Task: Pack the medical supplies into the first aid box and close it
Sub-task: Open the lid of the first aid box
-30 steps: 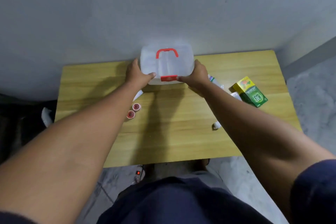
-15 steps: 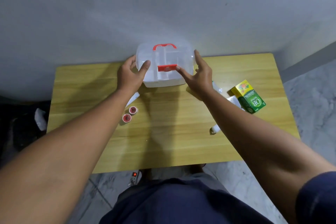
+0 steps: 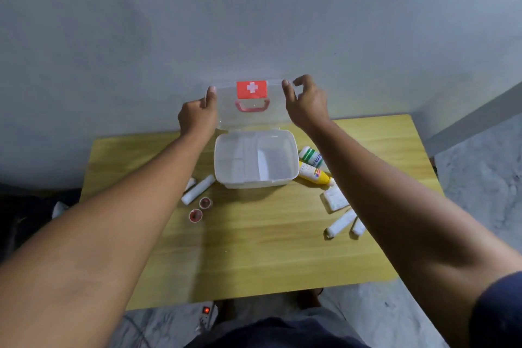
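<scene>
First aid box, a translucent white plastic case with inner dividers, sat at the far middle of the pale wooden bench, its compartments looking bare. Its clear hinged lid stood upright, held at the two upper corners: the left hand and the right hand each had a grip pinching a lid edge between thumb and curled fingers. The opening step seemed all but finished; next the lid must be let rest back and a hand brought to the loose supplies. White rolled bandages lay just left of the box, more rolls and a flat white gauze pad to the right, with a green-and-white bottle and a yellow tube touching its right wall. Two small red-lidded pots sat near the left rolls. A red label showed a white cross; the bottle lettering was too blurred to read
</scene>
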